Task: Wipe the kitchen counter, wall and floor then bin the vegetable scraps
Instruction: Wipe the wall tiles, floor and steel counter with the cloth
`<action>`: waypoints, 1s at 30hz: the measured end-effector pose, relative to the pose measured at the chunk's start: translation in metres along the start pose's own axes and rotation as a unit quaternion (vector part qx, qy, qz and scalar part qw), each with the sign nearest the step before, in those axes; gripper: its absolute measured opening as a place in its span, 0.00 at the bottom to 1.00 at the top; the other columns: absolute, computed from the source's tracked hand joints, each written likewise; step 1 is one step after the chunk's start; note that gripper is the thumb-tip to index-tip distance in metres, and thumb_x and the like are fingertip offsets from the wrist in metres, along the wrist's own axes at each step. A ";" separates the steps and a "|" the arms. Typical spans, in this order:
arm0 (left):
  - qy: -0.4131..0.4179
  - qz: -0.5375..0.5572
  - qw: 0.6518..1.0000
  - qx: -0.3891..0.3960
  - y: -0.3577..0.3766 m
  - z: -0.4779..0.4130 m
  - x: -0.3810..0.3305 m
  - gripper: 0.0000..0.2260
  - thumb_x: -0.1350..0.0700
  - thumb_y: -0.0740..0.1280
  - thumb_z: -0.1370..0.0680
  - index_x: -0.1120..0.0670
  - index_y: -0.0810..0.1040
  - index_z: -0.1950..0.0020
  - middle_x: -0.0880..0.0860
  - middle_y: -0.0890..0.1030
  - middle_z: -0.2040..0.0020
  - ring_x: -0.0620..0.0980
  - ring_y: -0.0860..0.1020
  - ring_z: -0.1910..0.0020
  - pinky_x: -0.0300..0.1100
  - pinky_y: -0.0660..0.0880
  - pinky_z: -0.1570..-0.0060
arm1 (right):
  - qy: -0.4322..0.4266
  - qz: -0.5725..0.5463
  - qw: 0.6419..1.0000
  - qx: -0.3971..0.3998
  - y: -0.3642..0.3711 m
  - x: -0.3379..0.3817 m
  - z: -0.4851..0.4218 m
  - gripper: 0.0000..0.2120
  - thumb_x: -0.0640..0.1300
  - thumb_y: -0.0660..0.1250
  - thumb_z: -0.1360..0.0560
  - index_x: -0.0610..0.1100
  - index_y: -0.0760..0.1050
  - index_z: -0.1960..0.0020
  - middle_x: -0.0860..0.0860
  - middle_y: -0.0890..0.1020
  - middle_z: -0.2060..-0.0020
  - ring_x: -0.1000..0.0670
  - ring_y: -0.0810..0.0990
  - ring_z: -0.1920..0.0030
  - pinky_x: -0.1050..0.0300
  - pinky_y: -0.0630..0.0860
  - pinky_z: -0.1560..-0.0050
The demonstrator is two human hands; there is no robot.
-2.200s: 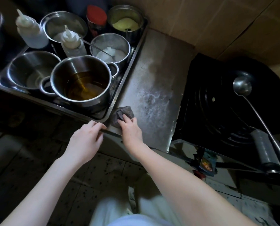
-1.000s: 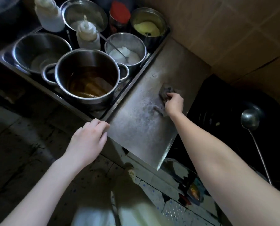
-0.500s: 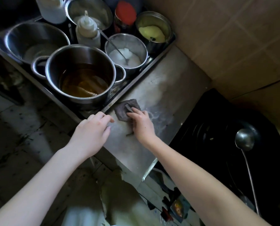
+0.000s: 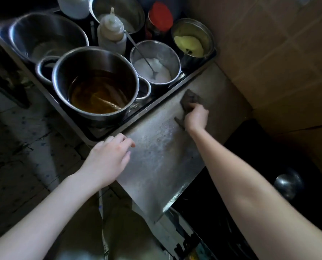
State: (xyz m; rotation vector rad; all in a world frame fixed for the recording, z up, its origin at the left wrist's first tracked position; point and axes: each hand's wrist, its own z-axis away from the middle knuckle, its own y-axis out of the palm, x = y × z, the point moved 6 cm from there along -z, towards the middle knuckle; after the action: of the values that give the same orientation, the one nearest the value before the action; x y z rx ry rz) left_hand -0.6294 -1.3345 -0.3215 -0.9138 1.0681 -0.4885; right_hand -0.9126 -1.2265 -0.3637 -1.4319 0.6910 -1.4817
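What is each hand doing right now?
Left hand: open, fingers resting on the counter edge.
Right hand: closed around the cloth, pressing it on the counter.

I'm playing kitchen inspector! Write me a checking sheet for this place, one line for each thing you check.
Surface: steel counter is streaky with pale smears.
Job's things: dark cloth lies on the counter, towards the wall end.
Clutter: tray beside the counter holds a pot of brown liquid, a bowl of white powder with a spoon, a tin of yellow paste, a squeeze bottle and a red-lidded jar.
Grippers: right hand grips the cloth; left hand rests on the counter's near corner, holding nothing.
Cables: nothing seen.
Surroundings: tiled wall, dark stove with a ladle, speckled floor.
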 end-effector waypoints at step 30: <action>-0.034 -0.003 0.999 0.007 0.001 0.019 0.020 0.12 0.53 0.60 0.21 0.47 0.74 0.38 0.45 0.75 0.42 0.45 0.74 0.44 0.43 0.74 0.46 | -0.196 0.065 0.977 0.054 0.032 0.032 0.056 0.24 0.33 0.56 0.30 0.49 0.77 0.40 0.50 0.72 0.32 0.42 0.67 0.37 0.51 0.71 0.42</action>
State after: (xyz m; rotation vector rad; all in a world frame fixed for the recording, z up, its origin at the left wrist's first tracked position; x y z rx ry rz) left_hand -0.6037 -1.3411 -0.3300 -0.9149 1.0005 -0.4659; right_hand -0.8472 -1.2560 -0.3686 -1.5052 0.4415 -1.0763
